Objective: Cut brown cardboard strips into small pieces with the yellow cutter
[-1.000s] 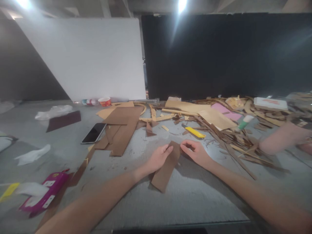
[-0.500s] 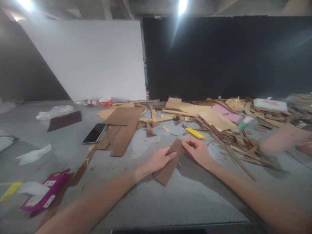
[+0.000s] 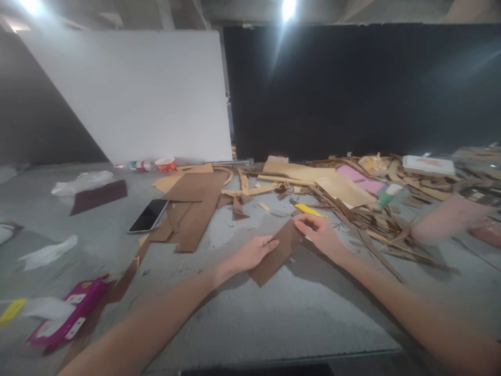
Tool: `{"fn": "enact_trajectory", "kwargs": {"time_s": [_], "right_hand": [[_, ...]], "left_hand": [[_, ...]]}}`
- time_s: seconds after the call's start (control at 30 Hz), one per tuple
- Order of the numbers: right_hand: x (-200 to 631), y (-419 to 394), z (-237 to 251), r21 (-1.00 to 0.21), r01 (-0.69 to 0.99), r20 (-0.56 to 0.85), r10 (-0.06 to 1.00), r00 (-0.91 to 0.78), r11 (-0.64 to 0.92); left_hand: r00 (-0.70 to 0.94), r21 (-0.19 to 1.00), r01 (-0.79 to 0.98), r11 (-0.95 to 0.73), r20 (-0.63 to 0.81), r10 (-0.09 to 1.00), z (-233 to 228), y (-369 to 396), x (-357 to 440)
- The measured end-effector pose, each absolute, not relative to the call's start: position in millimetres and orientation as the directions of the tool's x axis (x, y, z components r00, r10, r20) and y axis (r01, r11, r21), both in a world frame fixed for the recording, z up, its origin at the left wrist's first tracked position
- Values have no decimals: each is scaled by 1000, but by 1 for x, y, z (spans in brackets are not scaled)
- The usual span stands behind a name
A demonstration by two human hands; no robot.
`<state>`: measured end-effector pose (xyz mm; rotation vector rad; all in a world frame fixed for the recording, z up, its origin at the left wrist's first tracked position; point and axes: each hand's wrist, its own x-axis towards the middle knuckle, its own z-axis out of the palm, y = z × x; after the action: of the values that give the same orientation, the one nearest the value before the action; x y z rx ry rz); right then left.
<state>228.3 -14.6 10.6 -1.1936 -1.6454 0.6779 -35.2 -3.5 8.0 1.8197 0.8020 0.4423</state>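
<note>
A narrow rectangular piece of brown cardboard [image 3: 276,257] is held tilted above the grey table in front of me. My left hand [image 3: 254,251] grips its left long edge, with the thumb on top and the fingers underneath. At its far right corner, my right hand [image 3: 319,235] pinches the edge between thumb and forefinger. Just beyond the right hand lies a yellow utility knife [image 3: 310,210], partly covered by the fingers. To the left, larger brown cardboard sheets [image 3: 199,224] overlap on the table.
A black-screened phone [image 3: 149,216] lies by the sheets. At left are a magenta tissue pack [image 3: 64,318] and crumpled tissue [image 3: 49,253]. Cardboard scraps [image 3: 395,243] are heaped at right, near a green-and-white tube [image 3: 390,195] and a pink cup [image 3: 450,216]. A red paper cup [image 3: 165,165] stands behind.
The brown cardboard has turned clockwise, its near end rising slightly. My right hand has shifted a little to the right, still at the far corner. The whole view has shifted slightly.
</note>
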Motion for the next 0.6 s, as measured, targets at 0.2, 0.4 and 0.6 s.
{"fn": "enact_trajectory", "kwargs": {"time_s": [0.2,0.4,0.6], "right_hand": [[229,-13,9,-848,406,357,933,-38,341],[234,-7,10,-875,394,346,933,102,282],[252,5,13,-904,342,360,889,283,257]], "left_hand": [[690,920,336,-202,-95,717,9,-3,-35],[682,952,279,-126,-104,723,2,-2,-37],[450,982,158,-100,18,893,-8,2,-36]]}}
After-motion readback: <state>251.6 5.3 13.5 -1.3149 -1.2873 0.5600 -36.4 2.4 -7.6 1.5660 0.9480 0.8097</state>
